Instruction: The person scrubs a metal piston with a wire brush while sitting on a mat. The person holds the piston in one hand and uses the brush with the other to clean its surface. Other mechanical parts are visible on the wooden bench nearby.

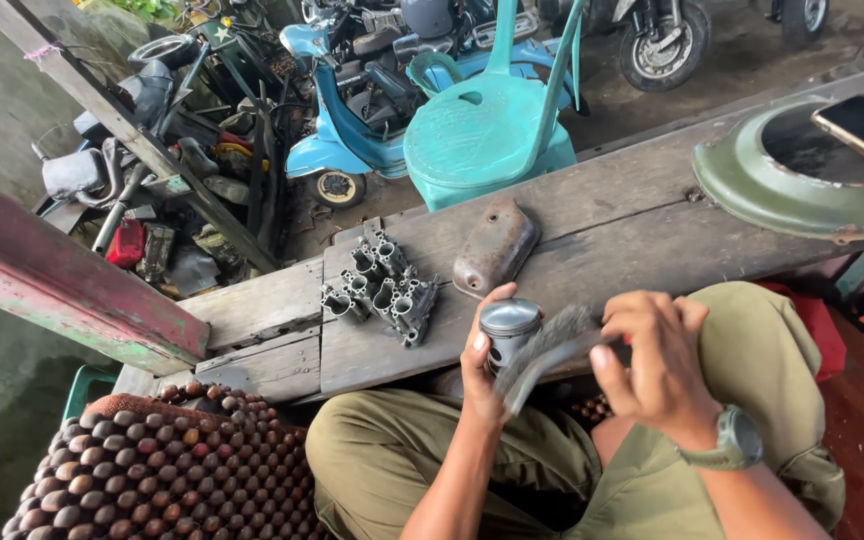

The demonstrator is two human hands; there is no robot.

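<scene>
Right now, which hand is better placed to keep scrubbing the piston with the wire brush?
Probably the right hand: it grips the wire brush with the bristles against the piston, while the left hand holds the piston.

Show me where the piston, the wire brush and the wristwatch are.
piston (509, 320), head view, on its flat shiny crown.
wire brush (544, 352), head view, on the bristles.
wristwatch (737, 441), head view, on the case.

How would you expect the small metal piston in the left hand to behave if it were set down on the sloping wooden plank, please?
The piston looks like a short metal cylinder, so probably rigid and fairly heavy for its size. Laid on its round side it would likely roll along the plank; stood on its flat crown it should stay put. Its smooth grey top may be slippery; the left hand wraps around it.
</scene>
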